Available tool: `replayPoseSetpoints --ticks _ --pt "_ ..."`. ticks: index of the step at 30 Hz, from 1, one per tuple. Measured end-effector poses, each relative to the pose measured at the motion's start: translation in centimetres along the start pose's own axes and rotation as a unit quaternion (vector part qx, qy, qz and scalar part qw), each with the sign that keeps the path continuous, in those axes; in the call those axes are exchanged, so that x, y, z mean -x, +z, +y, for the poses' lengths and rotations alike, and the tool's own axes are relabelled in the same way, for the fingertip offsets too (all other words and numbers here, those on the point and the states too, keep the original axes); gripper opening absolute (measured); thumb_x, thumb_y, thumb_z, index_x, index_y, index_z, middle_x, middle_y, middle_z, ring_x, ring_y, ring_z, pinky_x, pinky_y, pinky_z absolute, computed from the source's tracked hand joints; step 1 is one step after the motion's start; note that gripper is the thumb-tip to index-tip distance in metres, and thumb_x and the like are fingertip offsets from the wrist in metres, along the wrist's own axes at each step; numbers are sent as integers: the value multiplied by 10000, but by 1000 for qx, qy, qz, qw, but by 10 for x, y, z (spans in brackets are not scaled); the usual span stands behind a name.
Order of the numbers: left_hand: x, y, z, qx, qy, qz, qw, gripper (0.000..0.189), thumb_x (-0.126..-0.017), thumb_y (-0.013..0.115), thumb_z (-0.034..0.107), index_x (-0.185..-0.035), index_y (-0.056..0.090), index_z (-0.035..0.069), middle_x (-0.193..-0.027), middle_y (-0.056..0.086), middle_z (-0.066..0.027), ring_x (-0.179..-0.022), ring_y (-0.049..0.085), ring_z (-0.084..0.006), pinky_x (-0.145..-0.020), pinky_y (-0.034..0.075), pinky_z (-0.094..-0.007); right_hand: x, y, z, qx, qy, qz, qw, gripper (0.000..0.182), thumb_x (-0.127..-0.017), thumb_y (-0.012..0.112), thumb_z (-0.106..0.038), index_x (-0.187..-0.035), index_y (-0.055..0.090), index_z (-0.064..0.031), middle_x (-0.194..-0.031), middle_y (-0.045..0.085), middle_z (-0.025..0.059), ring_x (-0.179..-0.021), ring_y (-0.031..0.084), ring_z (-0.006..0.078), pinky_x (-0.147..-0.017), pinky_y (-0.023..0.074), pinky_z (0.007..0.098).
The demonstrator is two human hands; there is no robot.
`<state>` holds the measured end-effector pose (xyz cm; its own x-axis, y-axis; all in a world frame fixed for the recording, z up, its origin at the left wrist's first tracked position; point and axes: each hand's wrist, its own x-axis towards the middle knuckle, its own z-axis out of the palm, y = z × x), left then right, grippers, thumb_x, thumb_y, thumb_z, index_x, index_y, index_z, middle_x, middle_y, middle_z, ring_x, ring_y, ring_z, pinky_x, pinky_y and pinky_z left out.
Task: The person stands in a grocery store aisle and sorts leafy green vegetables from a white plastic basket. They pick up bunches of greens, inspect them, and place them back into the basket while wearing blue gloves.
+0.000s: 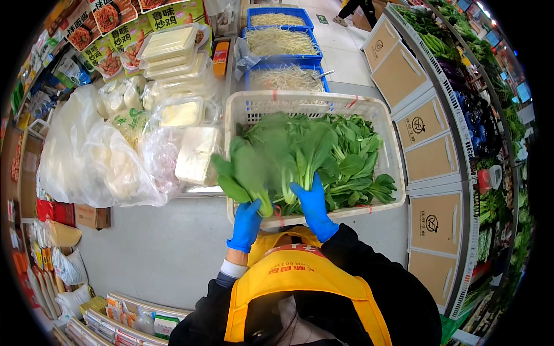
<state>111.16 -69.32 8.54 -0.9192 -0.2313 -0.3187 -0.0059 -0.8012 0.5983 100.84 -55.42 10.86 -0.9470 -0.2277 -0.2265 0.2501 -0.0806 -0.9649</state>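
Observation:
A white plastic crate [391, 151] of leafy greens stands before me. My left hand [247, 225], in a blue glove, grips the pale stem end of a bok choy [249, 173] at the crate's near left edge. My right hand [315, 207], also gloved in blue, is inside the near edge, with its fingers at the stems of another bunch of greens [303, 160]; whether they close on it I cannot tell. More loose greens [355, 160] fill the crate's right side. A smeared patch blurs part of the leaves. Red ties hang on the crate's rim.
Blue crates of bean sprouts [281, 41] stand beyond the white one. Left are stacked tofu packs [169, 43], a tofu block [197, 151] and filled plastic bags [108, 160]. A vegetable shelf with cabinet doors [433, 158] lines the right. At the top, a person's legs [365, 11] show.

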Motion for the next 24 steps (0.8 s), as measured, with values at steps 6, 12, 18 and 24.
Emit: replayPoseSetpoints --ticks 6,12,18,24 --pt "0 23 -10 -145 56 77 985 349 -823 540 46 -1158 446 13 -1097 514 -82 -984 514 -169 -831 428 -284 14 12 17 113 -47 -63 990 735 -718 655 -88 -1317 237 -4 -1195 445 156 -1057 469 224 -891 381 309" --pt "-9 15 -13 -25 -33 101 994 417 -825 551 79 -1209 403 16 -1134 486 -81 -990 508 -170 -851 418 -291 24 24 -19 95 -71 -100 988 842 -710 643 -91 -1360 115 -10 -1269 392 199 -1129 434 243 -925 360 324" --pt "-4 22 -13 -221 100 79 967 543 -807 559 64 -1280 295 30 -1159 464 -89 -1026 483 -179 -866 408 -289 15 15 -20 137 67 -164 975 578 -753 611 -118 -1260 357 -7 -1112 528 134 -956 524 180 -829 415 284" --pt "-5 4 -18 -142 53 55 987 551 -786 557 23 -1276 306 43 -1159 470 -95 -1018 494 -187 -863 412 -289 -3 -10 13 -78 166 -156 971 335 -819 545 -144 -1129 481 -34 -1003 560 75 -886 575 194 -764 487 347"
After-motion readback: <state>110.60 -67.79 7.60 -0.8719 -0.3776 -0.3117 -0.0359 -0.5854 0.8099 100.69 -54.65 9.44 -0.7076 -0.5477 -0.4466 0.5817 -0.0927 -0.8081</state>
